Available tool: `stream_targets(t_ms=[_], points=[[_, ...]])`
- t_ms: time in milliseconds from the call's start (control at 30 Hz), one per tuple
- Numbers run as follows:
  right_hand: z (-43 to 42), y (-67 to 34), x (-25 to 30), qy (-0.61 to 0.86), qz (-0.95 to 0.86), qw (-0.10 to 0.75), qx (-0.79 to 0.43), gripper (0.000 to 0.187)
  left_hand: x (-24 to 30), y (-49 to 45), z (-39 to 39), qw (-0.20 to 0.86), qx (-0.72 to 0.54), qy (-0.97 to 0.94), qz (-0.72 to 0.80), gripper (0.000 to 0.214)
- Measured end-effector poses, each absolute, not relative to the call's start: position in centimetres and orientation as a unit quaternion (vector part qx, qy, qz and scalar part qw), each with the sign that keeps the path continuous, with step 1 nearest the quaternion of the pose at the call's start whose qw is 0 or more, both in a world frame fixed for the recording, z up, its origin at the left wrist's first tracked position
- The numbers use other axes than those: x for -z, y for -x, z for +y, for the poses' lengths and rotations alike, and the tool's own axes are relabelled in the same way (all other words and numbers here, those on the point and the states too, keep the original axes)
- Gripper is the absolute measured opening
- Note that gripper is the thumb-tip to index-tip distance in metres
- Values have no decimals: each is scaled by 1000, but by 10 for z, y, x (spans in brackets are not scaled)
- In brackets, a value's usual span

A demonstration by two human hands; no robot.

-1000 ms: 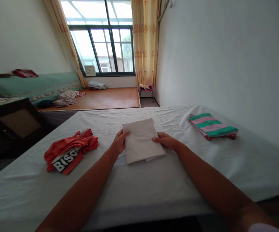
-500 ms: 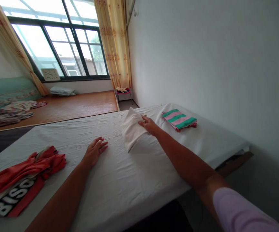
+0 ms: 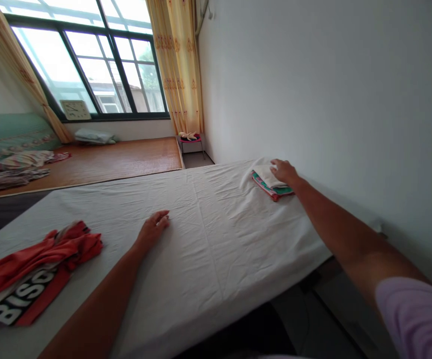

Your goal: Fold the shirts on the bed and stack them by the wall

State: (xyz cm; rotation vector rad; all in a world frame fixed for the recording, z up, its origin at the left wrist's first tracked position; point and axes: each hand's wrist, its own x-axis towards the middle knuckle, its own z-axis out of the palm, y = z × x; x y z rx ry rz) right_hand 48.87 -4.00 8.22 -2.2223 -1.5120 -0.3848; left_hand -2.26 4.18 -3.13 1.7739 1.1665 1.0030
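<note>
On the right of the white-covered table, a folded white cloth [image 3: 267, 175] lies on top of a folded pink and green striped cloth [image 3: 263, 185], which shows along its near edges. My right hand [image 3: 284, 172] is over the right side of the white cloth, its fingers apart and not wrapped round it. Near the table's middle, my left hand [image 3: 155, 227] rests open on the sheet with nothing in it. A crumpled red garment [image 3: 47, 264] with a black band and white letters lies to the left of my left arm.
A white sheet [image 3: 186, 279] covers the table, which meets a pale wall [image 3: 313, 89] on the right. Beyond it stand a brown low bed [image 3: 126, 157] with clothes and a small stool [image 3: 190, 138]. A window with a clock [image 3: 75, 109] is behind.
My right hand has carried the white cloth rightward from the table's middle, laid it on the striped cloth and loosened its grip. My left hand has hardly moved.
</note>
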Motion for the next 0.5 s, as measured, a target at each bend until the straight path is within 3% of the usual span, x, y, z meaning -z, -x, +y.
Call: stream_targets(t_ms=[100, 167, 367, 500], points=[[-19, -421, -48, 734, -653, 166, 82, 34, 35, 18, 40, 222, -340, -800, 442, 31], [-9, -368, -27, 653, -742, 145, 37, 36, 36, 14, 33, 167, -311, -836, 421, 29], [-11, -253, 20, 506, -847, 123, -108, 46, 30, 20, 12, 123, -222, -891, 377, 39], [-11, -248, 44, 497, -850, 161, -71, 44, 1, 76, 3, 124, -174, -870, 444, 27]])
